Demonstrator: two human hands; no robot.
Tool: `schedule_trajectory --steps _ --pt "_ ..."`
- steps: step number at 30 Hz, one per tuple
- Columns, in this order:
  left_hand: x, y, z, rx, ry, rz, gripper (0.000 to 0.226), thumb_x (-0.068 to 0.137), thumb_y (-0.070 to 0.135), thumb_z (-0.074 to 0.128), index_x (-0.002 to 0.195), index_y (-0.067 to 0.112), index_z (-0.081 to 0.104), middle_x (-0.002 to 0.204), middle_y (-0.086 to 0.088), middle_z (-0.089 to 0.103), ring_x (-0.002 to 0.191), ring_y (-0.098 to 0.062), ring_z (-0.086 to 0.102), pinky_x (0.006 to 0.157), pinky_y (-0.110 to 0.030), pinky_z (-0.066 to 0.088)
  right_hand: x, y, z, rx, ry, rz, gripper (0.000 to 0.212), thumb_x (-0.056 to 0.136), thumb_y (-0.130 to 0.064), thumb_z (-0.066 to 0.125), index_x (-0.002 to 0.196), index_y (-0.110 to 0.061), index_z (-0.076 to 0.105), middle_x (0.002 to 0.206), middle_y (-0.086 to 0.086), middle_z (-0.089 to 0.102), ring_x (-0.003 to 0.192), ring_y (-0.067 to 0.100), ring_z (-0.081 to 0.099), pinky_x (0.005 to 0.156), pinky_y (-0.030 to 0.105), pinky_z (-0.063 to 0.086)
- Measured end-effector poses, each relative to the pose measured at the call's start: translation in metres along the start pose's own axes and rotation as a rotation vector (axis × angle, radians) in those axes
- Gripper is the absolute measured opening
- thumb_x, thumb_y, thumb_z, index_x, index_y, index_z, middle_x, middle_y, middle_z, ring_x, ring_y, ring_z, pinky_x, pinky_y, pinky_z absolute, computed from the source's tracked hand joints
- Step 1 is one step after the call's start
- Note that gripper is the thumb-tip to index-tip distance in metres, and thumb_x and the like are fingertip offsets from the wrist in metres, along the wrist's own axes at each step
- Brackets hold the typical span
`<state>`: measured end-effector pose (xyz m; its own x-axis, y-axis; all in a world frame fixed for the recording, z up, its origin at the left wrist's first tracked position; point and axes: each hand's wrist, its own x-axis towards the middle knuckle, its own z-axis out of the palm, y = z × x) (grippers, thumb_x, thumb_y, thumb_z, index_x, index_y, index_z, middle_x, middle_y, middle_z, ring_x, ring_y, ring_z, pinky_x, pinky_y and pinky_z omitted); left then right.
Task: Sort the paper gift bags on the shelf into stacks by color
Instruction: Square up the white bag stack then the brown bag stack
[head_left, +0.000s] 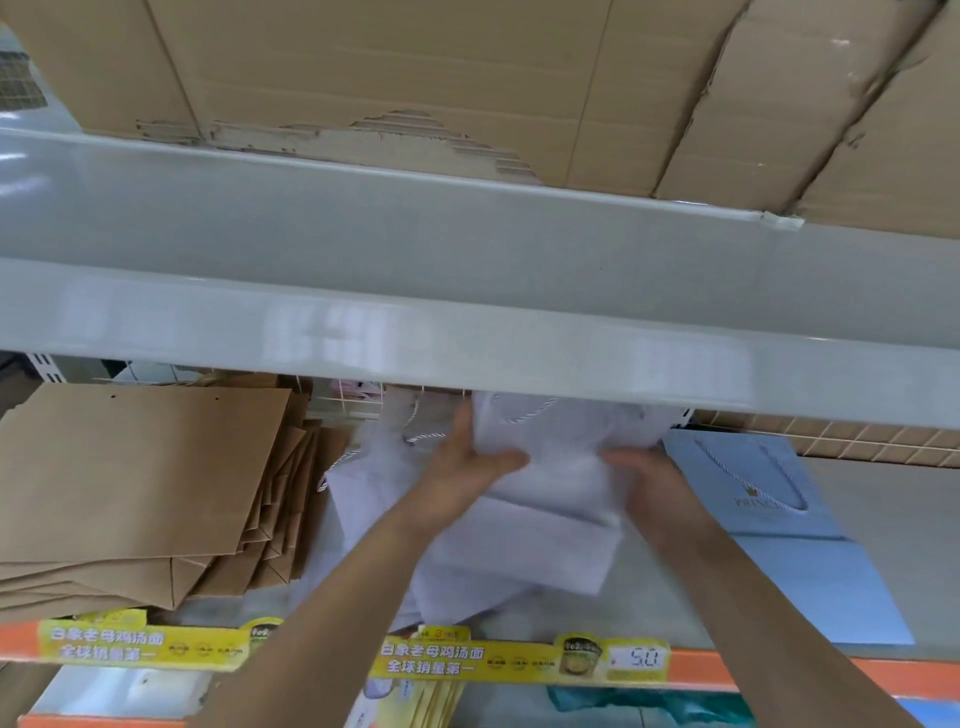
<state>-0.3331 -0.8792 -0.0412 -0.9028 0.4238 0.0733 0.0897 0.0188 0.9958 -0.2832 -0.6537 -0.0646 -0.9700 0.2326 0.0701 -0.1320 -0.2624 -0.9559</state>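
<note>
We have both hands reaching in under the grey upper shelf (467, 291) at the centre of the frame, gripping a white paper gift bag (561, 441) from either side. Our left hand (467, 457) clasps the bag's left edge, thumb laid across the front face and pointing right, the fingers running up along the edge behind it; our right hand (649, 483) holds the right edge, thumb on the front pointing left, while its fingers are hidden behind the paper, so we cannot tell how far they curl. The bag is blurred, its twisted cord handle just visible near the top, under the lip of the upper shelf. Below it, in the lower middle of the frame, lies a loose pile of white bags (467, 561), fanned out and overlapping on the shelf surface (893, 519). To the left of the frame sits a stack of brown kraft bags (135, 478), flattened and slightly splayed, its right edge near the white pile. At the right lies a pale blue bag (779, 545) with a cord handle and faint printed lettering, flat on the shelf just beside our right forearm. Along the bottom runs the orange shelf edge (779, 670) carrying yellow price labels (519, 662). Torn cardboard boxes (467, 78) fill the top of the frame.
</note>
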Motion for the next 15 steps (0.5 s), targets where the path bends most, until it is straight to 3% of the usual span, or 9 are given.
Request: schedule_trajectory --steps 1,3,5,7,9,11,13,15 --pt "0.002 0.01 -0.006 0.022 0.027 0.053 0.08 0.078 0.016 0.079 0.141 0.036 0.035 0.125 0.033 0.052 0.108 0.02 0.05 0.086 0.0 0.038 0.003 -0.007 0.005 0.01 -0.043 -0.03 0.051 0.067 -0.006 0.07 0.117 -0.005 0.065 0.118 0.013 0.067 0.11 0.026 0.064 0.088 0.036 0.052" --pt "0.001 0.019 -0.016 -0.01 0.083 0.106 0.077 0.071 0.02 0.085 0.135 0.03 0.044 0.127 0.022 0.059 0.115 0.011 0.053 0.09 -0.004 0.041 0.004 -0.014 0.015 -0.041 -0.045 -0.018 0.055 0.065 -0.009 0.074 0.119 -0.003 0.064 0.12 0.013 0.066 0.112 0.026 0.063 0.094 0.04 0.049" --pt "-0.011 0.014 -0.021 -0.08 0.09 0.101 0.078 0.066 0.014 0.088 0.128 0.03 0.044 0.121 0.011 0.066 0.108 0.0 0.063 0.082 -0.009 0.049 -0.002 -0.008 0.023 -0.178 0.023 0.042 0.039 0.061 -0.019 0.079 0.099 -0.014 0.074 0.104 -0.001 0.072 0.1 0.013 0.067 0.086 0.031 0.046" --pt "-0.022 0.002 -0.023 -0.08 0.083 0.067 0.077 0.067 0.004 0.084 0.117 0.041 0.04 0.111 0.016 0.068 0.095 0.006 0.066 0.072 -0.006 0.05 -0.012 0.001 0.031 -0.305 0.032 0.149 0.012 0.066 -0.016 0.076 0.076 -0.023 0.078 0.082 -0.013 0.072 0.085 0.006 0.067 0.075 0.022 0.044" --pt "-0.03 -0.007 -0.025 -0.062 0.106 0.065 0.074 0.068 0.0 0.083 0.109 0.043 0.039 0.097 0.027 0.07 0.087 0.014 0.064 0.065 -0.001 0.047 -0.017 0.005 0.035 -0.309 0.008 0.174 0.023 0.065 -0.013 0.067 0.058 -0.034 0.076 0.064 -0.023 0.068 0.067 -0.009 0.063 0.061 0.008 0.045" --pt "-0.028 -0.01 -0.026 -0.026 0.139 0.098 0.075 0.066 0.002 0.085 0.114 0.039 0.042 0.101 0.025 0.07 0.09 0.011 0.065 0.067 -0.002 0.047 -0.013 0.001 0.037 -0.284 -0.015 0.134 0.031 0.067 -0.01 0.065 0.057 -0.038 0.075 0.064 -0.026 0.067 0.063 -0.016 0.061 0.054 0.001 0.042" --pt "-0.025 -0.013 -0.026 -0.033 0.137 0.086 0.076 0.066 -0.001 0.084 0.118 0.037 0.044 0.104 0.017 0.072 0.091 0.006 0.067 0.069 -0.004 0.049 -0.009 0.005 0.035 -0.302 -0.024 0.111 0.038 0.076 0.0 0.067 0.063 -0.035 0.077 0.069 -0.024 0.069 0.066 -0.013 0.063 0.056 0.004 0.045" --pt "-0.02 -0.016 -0.027 -0.023 0.115 0.104 0.073 0.071 -0.008 0.078 0.114 0.038 0.044 0.098 0.02 0.073 0.09 0.003 0.069 0.073 -0.011 0.052 -0.008 0.008 0.035 -0.328 0.009 0.095 0.031 0.079 0.001 0.067 0.068 -0.026 0.077 0.071 -0.02 0.07 0.069 -0.008 0.064 0.059 0.007 0.046"
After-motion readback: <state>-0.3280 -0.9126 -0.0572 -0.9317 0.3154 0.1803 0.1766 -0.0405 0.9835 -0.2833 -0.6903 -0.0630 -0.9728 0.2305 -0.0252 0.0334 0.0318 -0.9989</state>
